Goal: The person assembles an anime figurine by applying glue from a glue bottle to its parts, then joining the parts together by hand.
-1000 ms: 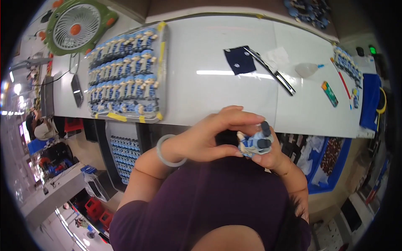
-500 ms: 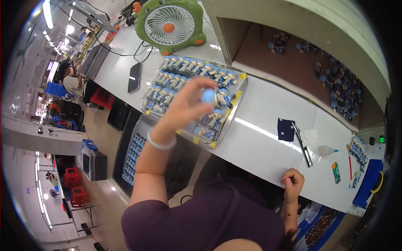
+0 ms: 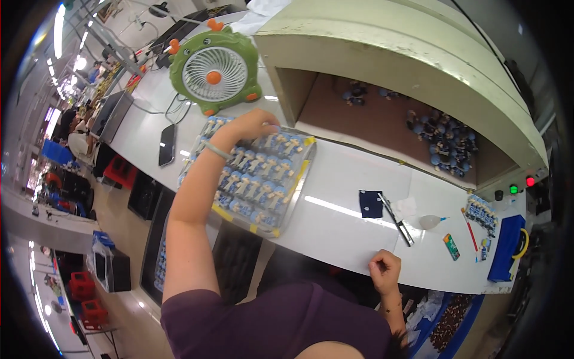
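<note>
My left hand [image 3: 254,124] reaches over the far rows of a clear tray with yellow tape on its rim [image 3: 310,141]. Its fingers are curled together among the figurines, and what they hold, if anything, is hidden. Rows of small blue-and-white figurines [image 3: 254,185] with blue caps lie in the tray. Loosely closed, with nothing seen in it, my right hand [image 3: 385,270] rests at the near edge of the white table [image 3: 335,239].
A green fan [image 3: 213,75] stands behind the tray, a phone [image 3: 167,145] left of it. An open-fronted box [image 3: 365,128] holds piled figurines. Rightward lie a dark cloth [image 3: 371,204], tweezers [image 3: 397,221], a dropper bottle [image 3: 430,222], a green tube [image 3: 451,246] and a blue bin [image 3: 506,248].
The view has shifted, so the scene sits further left and lower. My left hand has gone from holding a blue-capped figurine above the tray to its far rows. My right hand stays closed.
</note>
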Available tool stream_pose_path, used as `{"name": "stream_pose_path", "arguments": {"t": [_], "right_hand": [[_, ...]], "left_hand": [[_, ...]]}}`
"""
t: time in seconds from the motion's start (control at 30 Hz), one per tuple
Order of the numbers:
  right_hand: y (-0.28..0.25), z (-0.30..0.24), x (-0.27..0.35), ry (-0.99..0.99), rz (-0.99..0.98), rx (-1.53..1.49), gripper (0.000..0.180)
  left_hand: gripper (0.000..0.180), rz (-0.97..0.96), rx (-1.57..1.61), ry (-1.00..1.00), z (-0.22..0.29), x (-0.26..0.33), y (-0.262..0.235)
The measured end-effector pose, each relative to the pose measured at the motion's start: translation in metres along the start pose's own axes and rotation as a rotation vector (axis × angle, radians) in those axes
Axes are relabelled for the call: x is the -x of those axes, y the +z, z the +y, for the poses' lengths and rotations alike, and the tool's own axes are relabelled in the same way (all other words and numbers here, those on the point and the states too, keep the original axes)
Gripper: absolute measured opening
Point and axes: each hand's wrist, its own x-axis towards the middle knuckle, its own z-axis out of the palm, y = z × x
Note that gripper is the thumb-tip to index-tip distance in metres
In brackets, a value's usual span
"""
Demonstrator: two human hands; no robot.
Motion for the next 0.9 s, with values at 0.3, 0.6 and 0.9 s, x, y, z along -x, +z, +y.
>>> {"name": "stream_pose_path", "arguments": {"t": [0.3, 0.6, 0.9], "right_hand": [[-0.006, -0.005, 0.001, 0.017, -0.036, -0.024, 0.01], [-0.009, -0.003, 0.002, -0.05, -0.023, -0.045, 0.009], [-0.01, -0.003, -0.004, -0.049, -0.072, -0.077, 0.009]], "left_hand": [[0.024, 0.318, -0.627, -0.039, 0.056, -0.008, 0.027], [0.026, 0.012, -0.564, -0.104, 0.08, -0.036, 0.01], [0.053, -0.049, -0.383, 0.049, 0.04, 0.002, 0.018]]}}
